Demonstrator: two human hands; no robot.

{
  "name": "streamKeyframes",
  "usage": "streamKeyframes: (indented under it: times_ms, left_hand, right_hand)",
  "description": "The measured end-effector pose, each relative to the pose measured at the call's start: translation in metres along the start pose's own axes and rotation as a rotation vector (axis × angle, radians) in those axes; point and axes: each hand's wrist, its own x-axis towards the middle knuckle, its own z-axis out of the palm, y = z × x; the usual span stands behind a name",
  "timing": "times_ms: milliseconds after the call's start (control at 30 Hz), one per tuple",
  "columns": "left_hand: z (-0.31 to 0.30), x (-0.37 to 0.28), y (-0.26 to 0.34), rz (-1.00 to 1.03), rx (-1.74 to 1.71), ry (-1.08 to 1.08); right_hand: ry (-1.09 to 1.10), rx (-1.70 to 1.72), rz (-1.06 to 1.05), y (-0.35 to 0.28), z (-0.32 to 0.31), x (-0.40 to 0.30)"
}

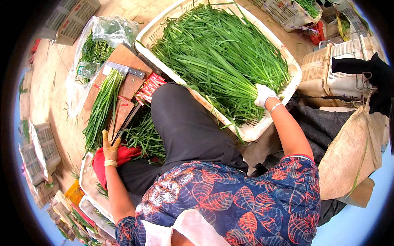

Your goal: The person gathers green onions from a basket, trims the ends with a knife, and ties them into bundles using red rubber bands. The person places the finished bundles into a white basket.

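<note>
A large white plastic crate (284,55) is heaped with long green leaves, which look like garlic chives. My right hand (265,94), in a white glove, is closed around the pale ends of a bunch of chives (227,73) at the crate's near right. My left hand (110,144), in a yellowish glove, is beside the leafy end of another bunch (106,104), its fingers spread; whether it touches the leaves I cannot tell. That bunch lies on a wooden board (126,57), its pale ends over the blade of a cleaver with a black handle (136,73). Red-and-white printed strips (150,87) lie at the board's edge.
A clear plastic bag (115,29) with greens lies beyond the board. Loose chives (144,138) and a red cloth (98,163) are near my left leg. Stacked crates (341,67) and a tan sack (344,160) stand on the right. More crates (40,150) line the left.
</note>
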Motion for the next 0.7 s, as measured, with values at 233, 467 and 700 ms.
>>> streamKeyframes:
  times_ms: [233, 467, 700]
  left_hand:
    - [0.001, -0.001, -0.001, -0.034, 0.012, -0.042]
    - [0.002, -0.004, -0.004, 0.017, 0.048, -0.004]
    - [0.002, -0.003, -0.008, -0.001, -0.062, -0.049]
  right_hand:
    - [-0.057, -0.07, 0.054, 0.003, -0.005, -0.003]
    - [-0.095, -0.085, 0.029, 0.004, -0.005, -0.004]
    - [-0.175, -0.091, -0.129, 0.02, -0.028, -0.004]
